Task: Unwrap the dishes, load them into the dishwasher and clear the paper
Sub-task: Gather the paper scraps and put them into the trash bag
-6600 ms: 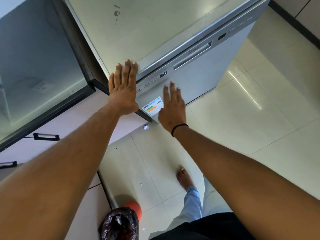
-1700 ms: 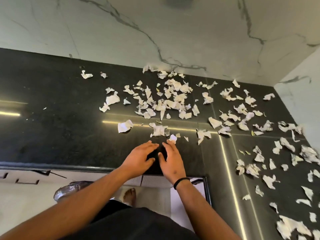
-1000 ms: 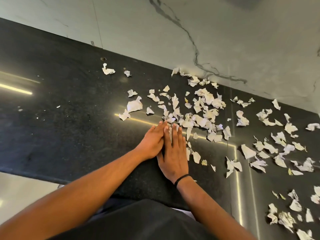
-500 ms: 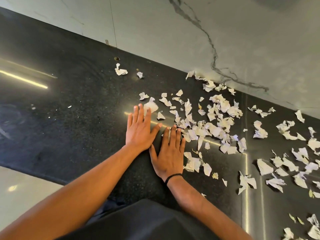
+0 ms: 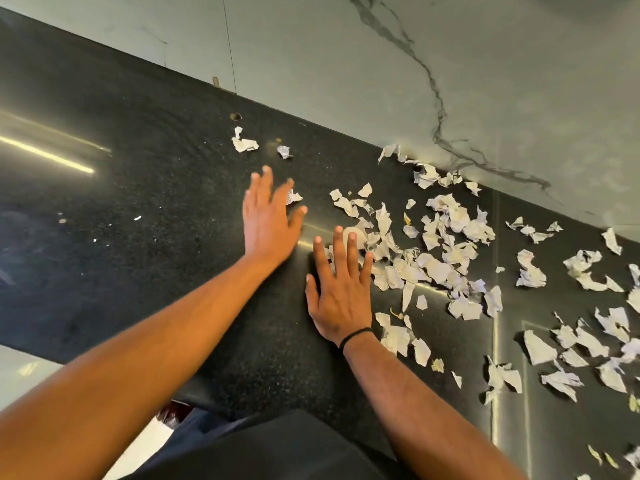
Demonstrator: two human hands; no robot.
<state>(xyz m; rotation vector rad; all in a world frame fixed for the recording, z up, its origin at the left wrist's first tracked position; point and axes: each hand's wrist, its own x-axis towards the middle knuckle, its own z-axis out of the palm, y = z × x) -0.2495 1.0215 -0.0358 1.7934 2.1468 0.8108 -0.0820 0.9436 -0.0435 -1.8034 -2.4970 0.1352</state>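
Several torn white paper scraps lie scattered over the black granite counter, thickest at the middle and spreading right. My left hand lies flat on the counter with straight fingers, slightly blurred, its fingertips beside one small scrap. My right hand rests flat too, fingers spread, its fingertips on the left edge of the scrap pile. Two stray scraps sit further back near the wall. No dishes or dishwasher are in view.
A pale marble wall with a dark vein rises behind the counter. The counter's front edge runs along the lower left, with light floor below it. My dark clothing fills the bottom middle.
My left hand has slid further away across the counter, past the larger scrap it was touching. My right hand has stayed flat at the pile's edge. The view has shifted slightly.
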